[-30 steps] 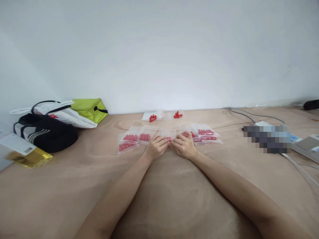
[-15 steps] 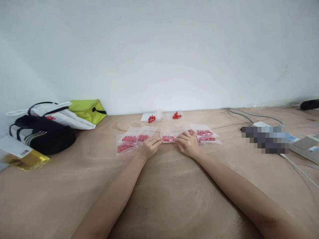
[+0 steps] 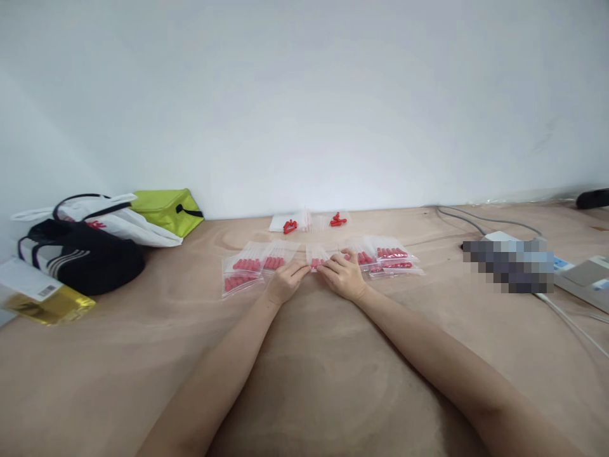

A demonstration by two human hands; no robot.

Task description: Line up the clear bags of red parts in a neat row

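Observation:
Between my hands a clear zip bag [image 3: 314, 252] with red pieces lies on the table. The fingers of my left hand [image 3: 285, 282] are pressed together on its near left edge. My right hand [image 3: 343, 275] has its fingers bent over the near right part of the same bag and covers some of the red pieces. Filled bags [image 3: 246, 264] lie to the left, partly overlapping. More filled bags [image 3: 392, 252] lie to the right, also overlapping. Behind, loose red pieces [image 3: 290, 226] and other red pieces [image 3: 338, 220] rest on clear bags.
On the left are a black bag [image 3: 95, 263], a white plastic bag [image 3: 143, 227], a lime-green bag [image 3: 164, 209] and a yellow package [image 3: 57, 308]. Cables [image 3: 490, 219] and a blurred-out object [image 3: 507, 265] lie on the right. A wall [image 3: 304, 114] stands behind the table.
My right hand has slid left along the bag, closer to my left hand, uncovering red pieces in a bag on its right. My left hand has hardly moved.

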